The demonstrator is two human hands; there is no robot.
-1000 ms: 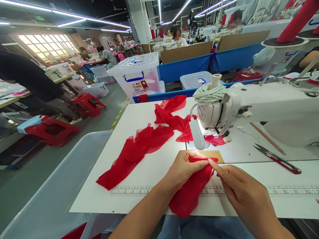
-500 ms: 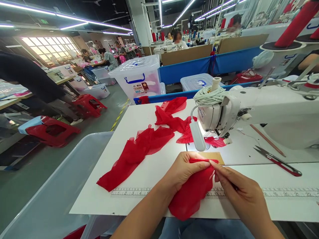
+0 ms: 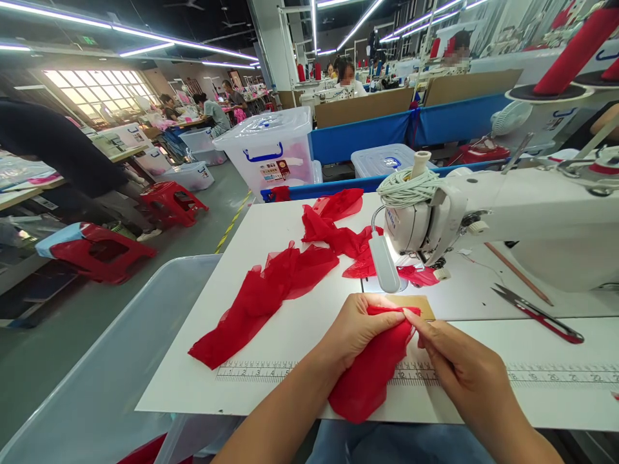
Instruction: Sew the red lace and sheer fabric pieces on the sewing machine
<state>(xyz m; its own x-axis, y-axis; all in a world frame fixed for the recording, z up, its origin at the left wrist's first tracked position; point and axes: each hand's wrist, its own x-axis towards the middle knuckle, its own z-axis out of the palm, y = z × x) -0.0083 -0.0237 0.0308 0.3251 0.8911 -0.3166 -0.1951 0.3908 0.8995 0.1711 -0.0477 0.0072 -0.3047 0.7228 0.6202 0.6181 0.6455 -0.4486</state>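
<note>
A piece of sheer red fabric hangs from between my two hands, over the table's front edge area. My left hand pinches its upper edge between thumb and fingers. Close against it, my right hand grips the same edge at the right corner with thumb and forefinger. Just beyond my fingers stands the white sewing machine, with a small lamp at its head. More red fabric lies to the left, and another crumpled red strip reaches toward the needle area.
Thread snips and a brown stick lie on the right. A printed ruler runs along the white table. A translucent bin stands at the left. Behind are a lidded box, red stools and people working.
My right hand's fingertips have shifted slightly left along the fabric's edge, closer to my left thumb. The other fabric pieces lie as before.
</note>
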